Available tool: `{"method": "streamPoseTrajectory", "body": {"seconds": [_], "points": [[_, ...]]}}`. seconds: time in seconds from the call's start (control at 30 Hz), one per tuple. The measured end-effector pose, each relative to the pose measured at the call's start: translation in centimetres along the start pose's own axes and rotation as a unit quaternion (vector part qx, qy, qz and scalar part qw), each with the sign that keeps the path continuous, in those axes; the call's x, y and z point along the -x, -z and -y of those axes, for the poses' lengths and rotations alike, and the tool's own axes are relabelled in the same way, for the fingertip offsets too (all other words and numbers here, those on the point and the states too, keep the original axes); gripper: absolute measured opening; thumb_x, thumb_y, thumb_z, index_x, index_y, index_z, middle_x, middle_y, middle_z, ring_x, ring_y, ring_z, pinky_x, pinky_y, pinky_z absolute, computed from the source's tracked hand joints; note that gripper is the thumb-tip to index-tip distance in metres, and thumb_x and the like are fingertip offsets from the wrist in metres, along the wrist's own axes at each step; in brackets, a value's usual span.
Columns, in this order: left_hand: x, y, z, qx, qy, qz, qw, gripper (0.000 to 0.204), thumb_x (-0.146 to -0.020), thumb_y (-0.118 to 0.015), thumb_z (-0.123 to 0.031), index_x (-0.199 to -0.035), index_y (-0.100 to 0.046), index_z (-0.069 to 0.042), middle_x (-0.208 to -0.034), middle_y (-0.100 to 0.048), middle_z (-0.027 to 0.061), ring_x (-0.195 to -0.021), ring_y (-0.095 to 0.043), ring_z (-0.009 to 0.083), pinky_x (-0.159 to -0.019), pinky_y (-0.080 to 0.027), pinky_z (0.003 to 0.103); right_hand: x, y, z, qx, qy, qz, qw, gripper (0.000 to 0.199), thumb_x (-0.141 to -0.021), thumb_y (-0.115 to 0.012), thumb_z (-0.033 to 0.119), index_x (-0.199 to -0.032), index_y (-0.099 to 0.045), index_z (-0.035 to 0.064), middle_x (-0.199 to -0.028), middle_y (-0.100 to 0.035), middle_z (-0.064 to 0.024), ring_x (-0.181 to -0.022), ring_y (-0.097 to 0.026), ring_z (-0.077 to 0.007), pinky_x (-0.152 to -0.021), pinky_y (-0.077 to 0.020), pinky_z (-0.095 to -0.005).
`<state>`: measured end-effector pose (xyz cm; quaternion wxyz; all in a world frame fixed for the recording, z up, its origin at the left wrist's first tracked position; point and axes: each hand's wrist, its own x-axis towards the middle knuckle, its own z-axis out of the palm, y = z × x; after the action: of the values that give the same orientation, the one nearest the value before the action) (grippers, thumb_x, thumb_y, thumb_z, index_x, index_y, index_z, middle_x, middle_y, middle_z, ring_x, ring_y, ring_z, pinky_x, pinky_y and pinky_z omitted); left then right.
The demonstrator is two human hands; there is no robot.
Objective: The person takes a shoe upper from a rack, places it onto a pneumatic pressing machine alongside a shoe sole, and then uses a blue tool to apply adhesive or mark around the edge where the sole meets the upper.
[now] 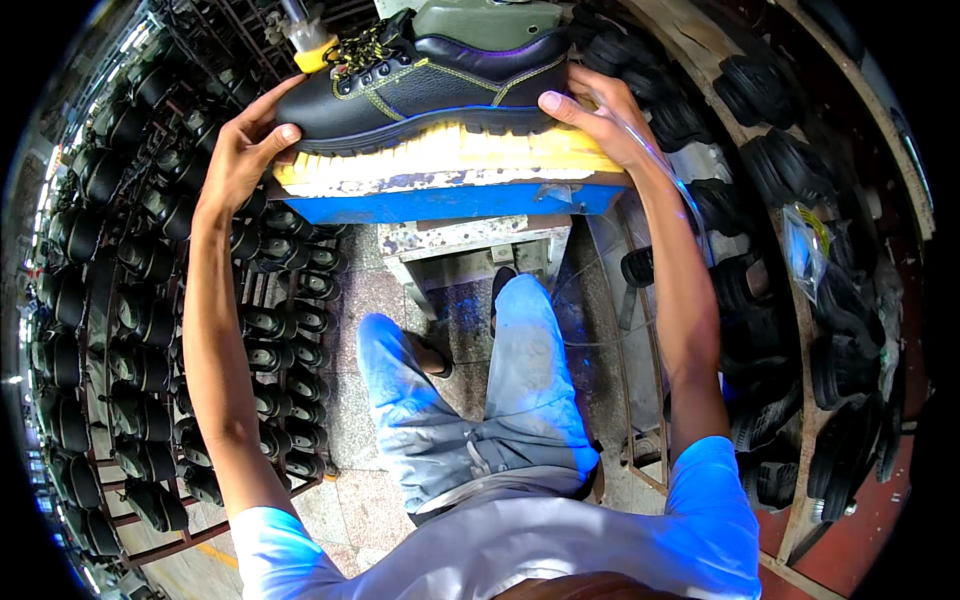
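Observation:
A black lace-up work shoe (445,92) with yellow stitching sits sole-down on a thick yellow pad (450,160). Its toe points left, and a grey-green shoe last (485,22) fills the ankle opening. My left hand (245,150) grips the toe end, thumb on the near side and fingers stretched around the front. At the heel, my right hand (610,115) holds the other end with its thumb along the near side. A yellow-tipped rod (315,52) comes down by the laces. Under the pad is a blue base (450,206) on a worn metal stand (400,240).
Racks of black shoes (140,350) fill the left side. On the right, a wooden-edged shelf (800,400) carries black soles (775,165) and a clear plastic bag (805,250). A thin clear hose (690,200) runs beside my right forearm. My legs are below the stand on speckled floor tiles.

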<state>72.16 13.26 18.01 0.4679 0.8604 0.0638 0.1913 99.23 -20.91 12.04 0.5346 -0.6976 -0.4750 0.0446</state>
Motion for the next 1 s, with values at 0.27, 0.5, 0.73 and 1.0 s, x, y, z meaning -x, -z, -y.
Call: {"method": "streamPoseTrajectory", "body": {"seconds": [0.27, 0.5, 0.73, 1.0], "points": [[3.9, -2.1, -0.1, -0.062, -0.073, -0.071, 0.993, 0.056, -0.101, -0.07, -0.025, -0.15, -0.052, -0.004, -0.114, -0.072, 0.0081, -0.101, -0.064, 0.0107, -0.089, -0.055, 0.028, 1.9, -0.7, -0.4, 0.016, 0.008, -0.059, 0.998, 0.055, -0.107, -0.053, 0.033, -0.148, -0.049, -0.0033, -0.146, -0.057, -0.0198, -0.129, -0.059, -0.0231, -0.113, -0.0425, -0.0357], [12.2, -13.9, -1.0, -0.245, -0.339, -0.326, 0.848, 0.034, -0.091, -0.068, -0.019, -0.12, -0.068, -0.001, -0.124, -0.067, 0.0203, -0.105, -0.067, 0.0314, -0.093, -0.054, 0.04, 13.2, -3.5, 8.4, 0.022, 0.099, -0.16, 0.982, 0.039, -0.1, -0.046, 0.017, -0.123, -0.071, -0.0008, -0.078, -0.056, -0.0003, -0.071, -0.049, -0.0101, -0.067, -0.0372, -0.0225], [12.3, -23.3, -3.6, -0.358, -0.479, -0.249, 0.762, 0.029, -0.082, -0.068, -0.012, -0.109, -0.071, -0.001, -0.108, -0.07, 0.0104, -0.102, -0.068, 0.0261, -0.093, -0.057, 0.034, 14.1, -4.3, 15.4, 0.122, 0.26, -0.022, 0.958, 0.039, -0.094, -0.053, 0.024, -0.11, -0.075, -0.0042, -0.068, -0.056, -0.0049, -0.059, -0.049, -0.0121, -0.056, -0.0365, -0.0258], [12.0, -27.8, -6.7, -0.362, -0.421, -0.235, 0.798, 0.029, -0.082, -0.064, -0.015, -0.107, -0.071, -0.002, -0.114, -0.068, 0.0134, -0.109, -0.065, 0.0281, -0.098, -0.056, 0.036, 12.0, -3.8, 14.2, 0.168, 0.385, -0.038, 0.907, 0.022, -0.088, -0.056, 0.005, -0.096, -0.076, -0.0036, -0.083, -0.074, -0.0148, -0.059, -0.063, -0.0194, -0.054, -0.0492, -0.0287]]}}
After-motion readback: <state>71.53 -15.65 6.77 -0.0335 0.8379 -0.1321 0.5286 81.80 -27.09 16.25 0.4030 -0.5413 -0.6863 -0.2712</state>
